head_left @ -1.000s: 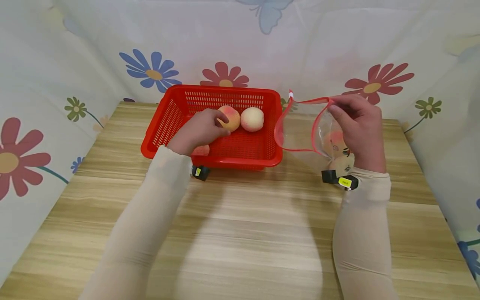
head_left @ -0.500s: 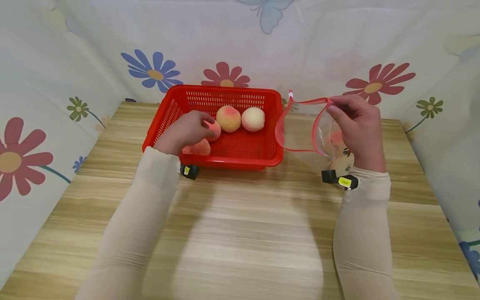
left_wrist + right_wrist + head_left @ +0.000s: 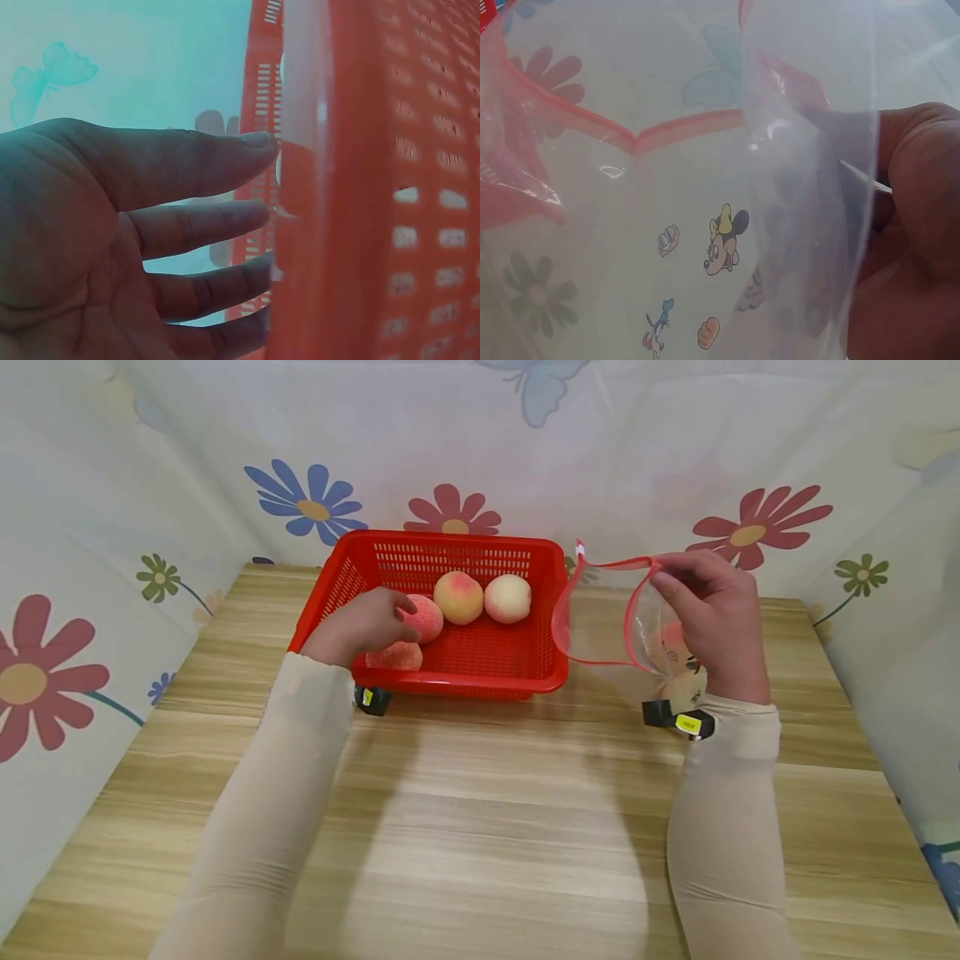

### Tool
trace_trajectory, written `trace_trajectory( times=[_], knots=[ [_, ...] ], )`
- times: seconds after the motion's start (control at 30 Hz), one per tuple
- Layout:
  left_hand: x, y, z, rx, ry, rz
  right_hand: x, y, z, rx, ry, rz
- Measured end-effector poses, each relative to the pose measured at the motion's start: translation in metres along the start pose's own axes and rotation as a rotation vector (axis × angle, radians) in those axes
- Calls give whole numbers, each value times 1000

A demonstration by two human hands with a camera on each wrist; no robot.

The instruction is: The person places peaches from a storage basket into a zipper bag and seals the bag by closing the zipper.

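Observation:
My left hand (image 3: 367,625) reaches over the red basket (image 3: 487,681), its fingertips at the left side of a pink peach (image 3: 424,618). Straight, spread fingers (image 3: 206,225) show in the left wrist view, their tips behind the basket's rim. A second pink peach (image 3: 396,657) lies under the hand, partly covered. Farther right in the basket sit a yellow-pink peach (image 3: 459,598) and a pale peach (image 3: 507,599). With thumb and fingers my right hand (image 3: 716,614) pinches the red-edged mouth of a clear zip bag (image 3: 600,610), which stands open. Peaches (image 3: 684,690) show through the bag's lower part.
The basket stands at the back of a wood-grain table (image 3: 495,827), close to a flower-printed curtain (image 3: 622,460). The bag is just right of the basket, its mouth near the basket's right rim. Cartoon figures (image 3: 721,244) are printed on the bag.
My left hand has moved left from the yellow-pink peach to the pink one, and its fingers have loosened. The right hand and the bag have barely moved.

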State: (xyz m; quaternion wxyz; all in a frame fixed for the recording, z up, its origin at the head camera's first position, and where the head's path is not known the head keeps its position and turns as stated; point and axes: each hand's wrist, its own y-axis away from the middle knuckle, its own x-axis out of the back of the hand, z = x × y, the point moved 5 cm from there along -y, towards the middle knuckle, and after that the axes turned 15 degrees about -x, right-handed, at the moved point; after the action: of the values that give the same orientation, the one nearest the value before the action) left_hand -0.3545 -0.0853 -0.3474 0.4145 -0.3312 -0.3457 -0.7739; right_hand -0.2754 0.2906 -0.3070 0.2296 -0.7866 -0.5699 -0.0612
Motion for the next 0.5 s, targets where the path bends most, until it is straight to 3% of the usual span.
trace_trajectory(
  times=[0.2, 0.5],
  knots=[
    [-1, -1, -9, 11, -31, -23, -3, 0, 0, -8, 6, -12],
    [-10, 2, -20, 45, 32, -40, -2, 1, -1, -18, 34, -6]
  ],
)
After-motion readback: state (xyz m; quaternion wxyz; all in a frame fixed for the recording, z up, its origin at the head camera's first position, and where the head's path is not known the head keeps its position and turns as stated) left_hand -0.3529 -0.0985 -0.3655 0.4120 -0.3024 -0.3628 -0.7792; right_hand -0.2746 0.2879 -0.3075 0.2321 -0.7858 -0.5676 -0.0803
